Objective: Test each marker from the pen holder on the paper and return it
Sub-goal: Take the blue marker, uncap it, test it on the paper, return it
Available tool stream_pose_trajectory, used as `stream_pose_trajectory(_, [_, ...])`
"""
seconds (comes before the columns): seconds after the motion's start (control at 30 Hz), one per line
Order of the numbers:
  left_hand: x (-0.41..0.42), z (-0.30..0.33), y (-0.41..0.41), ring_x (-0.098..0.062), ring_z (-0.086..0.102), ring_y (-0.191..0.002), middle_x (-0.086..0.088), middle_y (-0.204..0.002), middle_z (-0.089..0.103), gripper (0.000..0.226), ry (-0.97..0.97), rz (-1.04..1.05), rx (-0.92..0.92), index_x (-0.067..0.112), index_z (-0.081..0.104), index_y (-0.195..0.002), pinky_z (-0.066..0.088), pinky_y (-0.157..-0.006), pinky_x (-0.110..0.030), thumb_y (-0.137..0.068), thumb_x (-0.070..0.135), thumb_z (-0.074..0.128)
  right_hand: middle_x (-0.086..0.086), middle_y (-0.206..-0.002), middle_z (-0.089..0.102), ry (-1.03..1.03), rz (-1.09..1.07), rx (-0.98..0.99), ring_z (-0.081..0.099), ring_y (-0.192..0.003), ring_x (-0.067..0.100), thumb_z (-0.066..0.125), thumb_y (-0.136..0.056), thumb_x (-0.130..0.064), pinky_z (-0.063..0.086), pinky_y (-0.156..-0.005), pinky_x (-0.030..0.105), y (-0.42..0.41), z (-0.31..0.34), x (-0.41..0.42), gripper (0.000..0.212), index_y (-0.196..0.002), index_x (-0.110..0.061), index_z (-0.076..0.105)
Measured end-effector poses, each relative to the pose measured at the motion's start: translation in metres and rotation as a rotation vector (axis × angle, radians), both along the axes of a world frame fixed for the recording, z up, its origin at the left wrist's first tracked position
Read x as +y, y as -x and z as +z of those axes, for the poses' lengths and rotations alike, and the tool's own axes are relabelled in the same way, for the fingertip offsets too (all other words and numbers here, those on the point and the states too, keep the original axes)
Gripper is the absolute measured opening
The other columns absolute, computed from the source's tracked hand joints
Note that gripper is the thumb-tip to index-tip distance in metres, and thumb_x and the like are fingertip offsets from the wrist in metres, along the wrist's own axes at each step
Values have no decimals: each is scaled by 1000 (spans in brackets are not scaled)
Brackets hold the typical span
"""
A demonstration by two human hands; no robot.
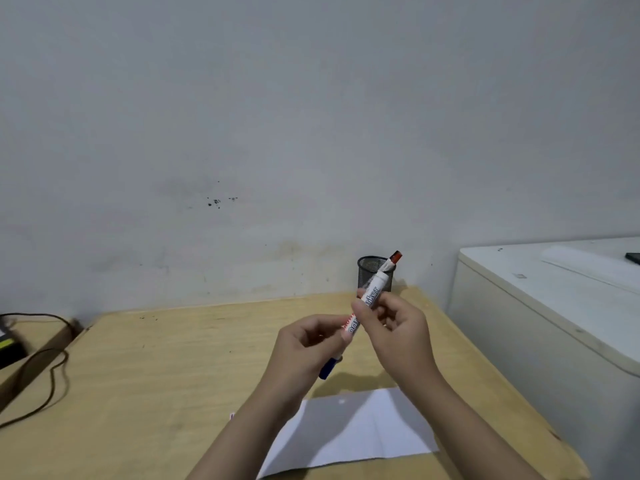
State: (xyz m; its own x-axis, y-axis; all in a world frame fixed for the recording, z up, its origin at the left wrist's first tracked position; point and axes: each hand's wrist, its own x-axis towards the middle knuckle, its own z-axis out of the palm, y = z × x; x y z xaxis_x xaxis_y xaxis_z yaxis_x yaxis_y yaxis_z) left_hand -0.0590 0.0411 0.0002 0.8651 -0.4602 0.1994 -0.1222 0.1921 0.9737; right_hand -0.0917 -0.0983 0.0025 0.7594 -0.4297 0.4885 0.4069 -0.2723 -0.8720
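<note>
A white marker with a red end [377, 285] is held tilted above the wooden table [166, 362], its red end pointing up and to the right. My right hand [394, 327] grips its middle. My left hand [308, 344] holds its lower end, and a blue marker or cap [328, 369] sticks out below that hand. The black mesh pen holder [372, 275] stands at the table's far edge against the wall, partly hidden by the marker. A white sheet of paper [360, 431] lies on the table under my forearms.
A white cabinet [554, 306] stands right of the table, with a dark object at its far edge. At the left, a black cable [52, 375] runs over the table's left edge by a dark device. The wall lies close behind.
</note>
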Motion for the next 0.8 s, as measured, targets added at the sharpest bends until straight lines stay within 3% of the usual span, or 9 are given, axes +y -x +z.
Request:
stream_pose_trajectory(0.1, [14,-6,8,-12,54,-61,-4,-68,61,15,-65,29,-47,4,70,-93,46,-58,-20,-78,6,70,26,-65,57,-50,-1,-30,53,-63,21,70,-82,-19,46,-63,39,5,2,11,9,-74,-24,70])
stream_pose_trajectory(0.17, [25,-9,10,-11,54,-61,3,-62,62,11,-133,38,-65,4,70,-86,46,-58,-20,-76,6,73,19,-65,63,-72,-14,-53,57,-63,20,69,-83,-17,49,-65,40,8,3,15,8,-77,-22,70])
stream_pose_trajectory(0.23, [33,-10,11,-10,55,-60,7,-58,62,7,-168,59,-88,4,71,-80,46,-58,-18,-74,6,74,0,-63,67,-85,6,-45,60,-61,12,69,-83,-16,51,-63,32,10,2,19,6,-80,-22,69])
stream_pose_trajectory(0.3, [38,-9,12,-8,56,-60,7,-59,64,6,-168,88,-139,5,72,-79,46,-58,-16,-74,7,75,-7,-59,66,-81,62,0,58,-57,7,68,-83,-17,48,-60,28,12,-1,24,4,-80,-18,68])
stream_pose_trajectory(0.47, [43,-3,15,-6,57,-62,5,-65,67,8,-174,111,-199,8,74,-81,45,-58,-15,-73,10,76,-1,-50,63,-95,115,72,52,-50,15,66,-84,-22,45,-54,36,16,-5,36,26,-69,-2,63])
stream_pose_trajectory(0.6, [48,-3,12,-9,53,-60,-1,-64,65,8,-230,168,-230,11,74,-75,42,-57,-17,-69,9,79,-4,-50,64,-140,92,52,51,-46,6,64,-86,-20,45,-50,22,16,0,36,23,-74,-1,63])
stream_pose_trajectory(0.7, [48,-4,13,-10,56,-61,-10,-65,69,1,-233,169,-265,15,75,-74,46,-61,-26,-75,14,75,-3,-46,59,-115,120,82,50,-43,7,65,-85,-22,44,-49,22,15,-2,39,22,-70,-6,60])
stream_pose_trajectory(0.8, [46,-8,14,-9,58,-61,-2,-63,69,8,-252,163,-289,17,75,-74,49,-64,-30,-80,14,70,-3,-48,60,-83,124,79,52,-45,7,65,-85,-22,45,-50,25,13,-6,40,20,-72,-8,60])
